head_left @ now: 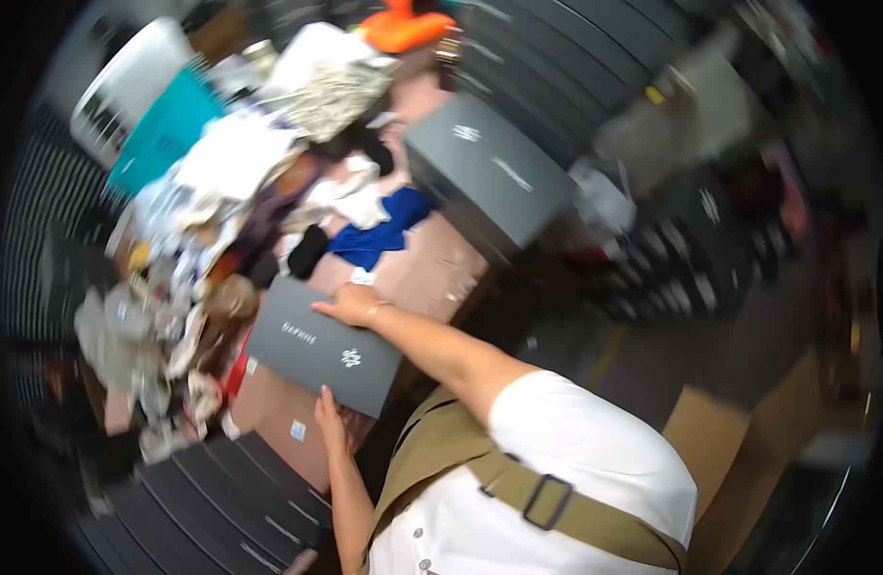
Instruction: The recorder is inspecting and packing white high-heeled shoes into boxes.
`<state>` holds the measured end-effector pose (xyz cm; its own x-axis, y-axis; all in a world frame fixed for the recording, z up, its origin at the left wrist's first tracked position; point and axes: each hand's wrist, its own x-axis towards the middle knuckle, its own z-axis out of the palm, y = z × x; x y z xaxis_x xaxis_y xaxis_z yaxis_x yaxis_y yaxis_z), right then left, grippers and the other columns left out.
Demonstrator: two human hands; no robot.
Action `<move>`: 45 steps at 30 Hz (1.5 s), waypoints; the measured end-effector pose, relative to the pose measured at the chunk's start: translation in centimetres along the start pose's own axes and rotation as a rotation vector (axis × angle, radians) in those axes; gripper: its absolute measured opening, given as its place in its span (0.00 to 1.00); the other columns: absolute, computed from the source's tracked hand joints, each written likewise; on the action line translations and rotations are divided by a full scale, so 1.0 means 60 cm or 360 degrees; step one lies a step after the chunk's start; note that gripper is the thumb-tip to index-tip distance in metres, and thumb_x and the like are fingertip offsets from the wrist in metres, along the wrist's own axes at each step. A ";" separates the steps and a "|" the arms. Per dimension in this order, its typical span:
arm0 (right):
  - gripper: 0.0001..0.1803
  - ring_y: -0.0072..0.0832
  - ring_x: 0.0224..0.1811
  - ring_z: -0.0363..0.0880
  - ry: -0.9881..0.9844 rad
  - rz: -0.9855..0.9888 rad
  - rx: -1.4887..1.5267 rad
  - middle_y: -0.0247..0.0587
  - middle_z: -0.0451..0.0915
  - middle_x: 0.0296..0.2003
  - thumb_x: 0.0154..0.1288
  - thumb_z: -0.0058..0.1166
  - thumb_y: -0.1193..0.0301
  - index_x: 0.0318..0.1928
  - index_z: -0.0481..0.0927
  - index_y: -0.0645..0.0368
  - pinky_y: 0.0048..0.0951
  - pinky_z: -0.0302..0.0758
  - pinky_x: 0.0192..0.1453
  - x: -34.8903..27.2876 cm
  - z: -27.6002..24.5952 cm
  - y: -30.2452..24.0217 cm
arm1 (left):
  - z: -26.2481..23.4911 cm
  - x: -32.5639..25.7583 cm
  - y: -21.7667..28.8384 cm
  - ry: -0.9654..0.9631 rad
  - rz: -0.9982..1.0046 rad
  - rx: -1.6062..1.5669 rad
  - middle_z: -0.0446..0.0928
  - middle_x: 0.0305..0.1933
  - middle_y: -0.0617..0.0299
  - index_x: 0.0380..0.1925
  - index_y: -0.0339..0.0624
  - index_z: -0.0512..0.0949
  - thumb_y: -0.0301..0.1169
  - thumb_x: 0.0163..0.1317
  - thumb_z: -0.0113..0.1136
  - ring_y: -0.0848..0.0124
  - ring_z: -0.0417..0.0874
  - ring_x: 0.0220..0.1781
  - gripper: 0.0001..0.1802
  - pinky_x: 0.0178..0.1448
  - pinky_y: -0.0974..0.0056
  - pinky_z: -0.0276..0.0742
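A dark grey shoebox [290, 356] with pale print on its lid is in front of me over the pinkish table [269, 407], turned at a slant. My right hand [350, 305] grips its far edge, one finger stretched over the lid. At the near edge, my left hand [334, 422] has its thumb up against the side; its other fingers are partly hidden. The lid looks closed, so nothing inside shows. Just beyond the box lie a black cloth piece [308, 251] and a blue cloth piece [370, 241].
Another grey box [494, 168] stands at the table's far right corner. A heap of clothes and plastic bags [120, 331] covers the left side, beside a teal bin [163, 134]. Stacked grey boxes [211, 508] rise at lower left. Opened brown cardboard [720, 450] is at right.
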<state>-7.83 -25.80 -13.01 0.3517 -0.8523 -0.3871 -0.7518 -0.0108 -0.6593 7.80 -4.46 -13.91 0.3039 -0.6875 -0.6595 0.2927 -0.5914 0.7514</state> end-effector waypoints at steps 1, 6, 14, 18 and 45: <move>0.43 0.49 0.44 0.81 0.0047 0.0043 0.0052 0.56 0.82 0.39 0.57 0.41 0.31 0.39 0.84 0.62 0.44 0.75 0.50 0.004 0.006 -0.009 | -0.002 0.009 0.003 0.0068 -0.0054 0.0002 0.77 0.45 0.55 0.52 0.39 0.71 0.52 0.67 0.50 0.67 0.80 0.40 0.27 0.36 0.65 0.76; 0.42 0.50 0.48 0.80 0.0133 0.0094 0.0156 0.58 0.81 0.41 0.57 0.44 0.32 0.42 0.84 0.62 0.44 0.74 0.54 -0.056 0.012 0.023 | -0.009 -0.002 0.016 0.0041 0.0172 0.0157 0.76 0.47 0.52 0.53 0.34 0.71 0.55 0.68 0.47 0.63 0.80 0.43 0.32 0.42 0.60 0.78; 0.41 0.51 0.50 0.78 0.0206 0.0197 0.0578 0.60 0.80 0.44 0.54 0.48 0.34 0.45 0.83 0.61 0.44 0.73 0.55 -0.146 0.073 0.020 | -0.116 0.078 -0.057 -0.0045 0.0312 0.0255 0.72 0.56 0.50 0.59 0.35 0.67 0.57 0.67 0.46 0.62 0.75 0.55 0.36 0.57 0.56 0.71; 0.46 0.54 0.62 0.67 0.0034 0.0081 0.0723 0.65 0.65 0.60 0.53 0.51 0.34 0.62 0.71 0.56 0.44 0.64 0.65 -0.175 0.066 0.033 | -0.086 0.008 0.015 -0.0288 -0.0113 -0.0059 0.65 0.65 0.53 0.66 0.38 0.59 0.58 0.66 0.47 0.58 0.69 0.62 0.40 0.64 0.55 0.66; 0.36 0.34 0.56 0.73 0.2256 0.0641 0.1697 0.45 0.72 0.57 0.65 0.49 0.47 0.61 0.67 0.64 0.34 0.71 0.59 -1.080 -0.616 0.821 | 0.450 -0.325 -0.022 -0.1486 0.0978 0.0993 0.75 0.54 0.54 0.59 0.40 0.70 0.32 0.57 0.66 0.67 0.80 0.50 0.29 0.54 0.63 0.76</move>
<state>-88.25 9.60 3.44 -0.8563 -0.4742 -0.2045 0.1774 0.1018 -0.9789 -22.98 -1.63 -1.43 -0.5861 -0.8001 -0.1274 -0.2188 0.0049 0.9758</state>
